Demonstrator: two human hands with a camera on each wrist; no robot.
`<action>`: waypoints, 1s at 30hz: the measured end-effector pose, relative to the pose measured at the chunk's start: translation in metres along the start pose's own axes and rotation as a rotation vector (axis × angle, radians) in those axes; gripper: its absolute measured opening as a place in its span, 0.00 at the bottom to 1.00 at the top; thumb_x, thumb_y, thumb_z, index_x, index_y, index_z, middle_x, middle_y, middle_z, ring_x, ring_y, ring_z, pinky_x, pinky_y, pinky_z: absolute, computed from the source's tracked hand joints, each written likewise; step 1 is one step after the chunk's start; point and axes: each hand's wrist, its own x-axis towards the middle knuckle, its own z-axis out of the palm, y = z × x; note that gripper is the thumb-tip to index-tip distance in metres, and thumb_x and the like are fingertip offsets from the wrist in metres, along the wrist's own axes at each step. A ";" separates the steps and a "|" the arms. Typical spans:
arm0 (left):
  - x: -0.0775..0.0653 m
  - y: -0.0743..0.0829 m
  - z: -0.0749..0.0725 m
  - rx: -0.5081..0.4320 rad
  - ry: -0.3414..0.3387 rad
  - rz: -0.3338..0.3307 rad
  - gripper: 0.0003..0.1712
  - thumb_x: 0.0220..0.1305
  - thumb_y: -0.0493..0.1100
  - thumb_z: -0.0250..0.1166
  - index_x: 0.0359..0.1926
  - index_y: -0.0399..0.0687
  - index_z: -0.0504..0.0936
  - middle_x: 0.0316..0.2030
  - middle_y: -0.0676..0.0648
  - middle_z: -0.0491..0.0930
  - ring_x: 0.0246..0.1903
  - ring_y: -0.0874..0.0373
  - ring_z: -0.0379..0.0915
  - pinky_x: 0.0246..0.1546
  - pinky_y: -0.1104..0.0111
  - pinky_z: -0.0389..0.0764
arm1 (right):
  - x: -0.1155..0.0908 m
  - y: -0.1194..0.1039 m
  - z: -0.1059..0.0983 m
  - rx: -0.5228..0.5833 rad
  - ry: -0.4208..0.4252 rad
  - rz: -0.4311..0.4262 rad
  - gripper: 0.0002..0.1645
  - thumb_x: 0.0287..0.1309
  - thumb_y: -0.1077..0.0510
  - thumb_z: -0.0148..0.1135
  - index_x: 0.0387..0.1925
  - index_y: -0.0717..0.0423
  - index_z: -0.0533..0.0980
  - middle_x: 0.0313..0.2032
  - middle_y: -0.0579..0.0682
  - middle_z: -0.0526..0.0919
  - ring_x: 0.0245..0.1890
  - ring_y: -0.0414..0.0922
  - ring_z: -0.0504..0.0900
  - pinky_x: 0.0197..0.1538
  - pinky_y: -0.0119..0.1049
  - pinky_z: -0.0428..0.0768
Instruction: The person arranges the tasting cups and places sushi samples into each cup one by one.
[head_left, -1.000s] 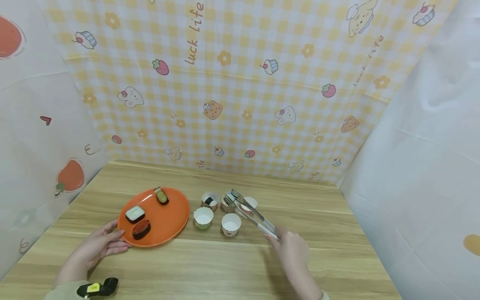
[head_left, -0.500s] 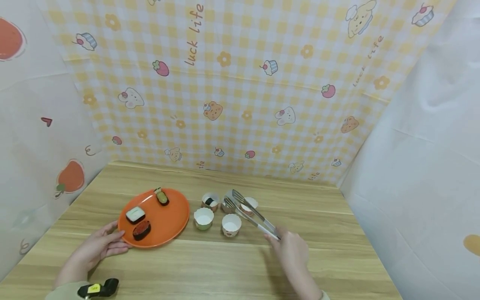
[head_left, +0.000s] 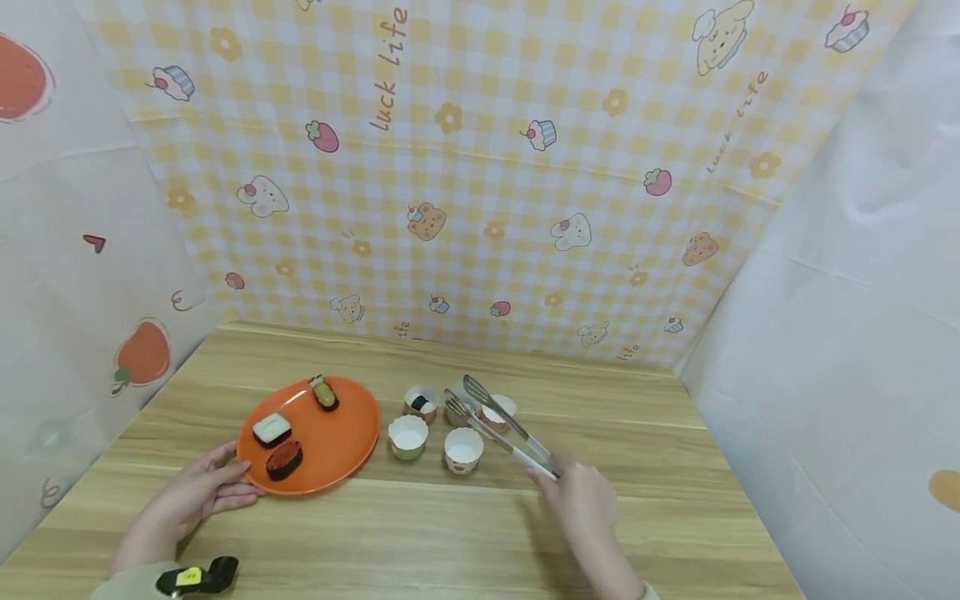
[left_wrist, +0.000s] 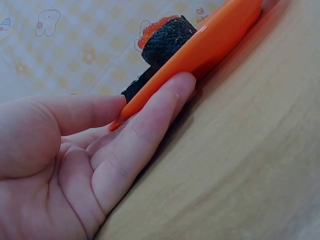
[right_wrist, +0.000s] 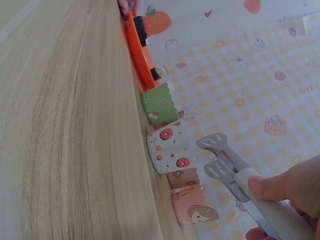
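At the left of the head view my left hand pinches the rim of an orange oval plate, thumb on top and fingers underneath. On the plate lie a white-topped sushi piece, an orange roe sushi and a yellow-green topped one. My right hand grips metal tongs by their white handles. The tongs' tips stand apart over the back paper cups and partly hide the middle one. In the right wrist view the tongs hold nothing between their tips.
Several paper baking cups stand grouped right of the plate: a green cup and a white cup in front, others behind. The back left cup contains a black-and-white piece. A checked cloth hangs behind the wooden table.
The tongs' tips have spread slightly wider over the back cups. The left hand and plate have stayed in place.
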 end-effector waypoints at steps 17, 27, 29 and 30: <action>0.001 -0.002 0.000 0.007 0.020 -0.009 0.49 0.73 0.38 0.52 0.70 0.37 0.20 0.35 0.42 0.82 0.36 0.48 0.83 0.44 0.57 0.83 | 0.006 -0.016 -0.002 0.060 -0.030 -0.034 0.22 0.44 0.43 0.74 0.17 0.52 0.74 0.08 0.35 0.58 0.08 0.31 0.49 0.09 0.22 0.50; -0.001 0.000 0.002 0.015 0.036 -0.015 0.49 0.73 0.38 0.52 0.70 0.37 0.20 0.35 0.42 0.82 0.36 0.48 0.83 0.44 0.57 0.83 | 0.009 -0.027 -0.001 0.090 -0.017 -0.039 0.21 0.45 0.42 0.74 0.23 0.54 0.80 0.10 0.35 0.66 0.07 0.29 0.51 0.07 0.22 0.53; -0.001 0.000 0.002 0.021 0.041 -0.017 0.48 0.73 0.38 0.52 0.70 0.37 0.21 0.35 0.42 0.82 0.36 0.48 0.83 0.44 0.58 0.83 | 0.010 -0.030 0.000 0.095 -0.020 -0.030 0.21 0.45 0.41 0.74 0.23 0.54 0.80 0.10 0.35 0.66 0.07 0.30 0.52 0.07 0.22 0.53; -0.001 0.000 0.002 0.021 0.045 -0.017 0.48 0.73 0.37 0.52 0.71 0.37 0.21 0.35 0.42 0.82 0.36 0.48 0.83 0.44 0.57 0.83 | 0.011 -0.031 0.000 0.096 -0.018 -0.029 0.21 0.45 0.40 0.73 0.23 0.54 0.79 0.10 0.35 0.66 0.07 0.30 0.53 0.07 0.22 0.53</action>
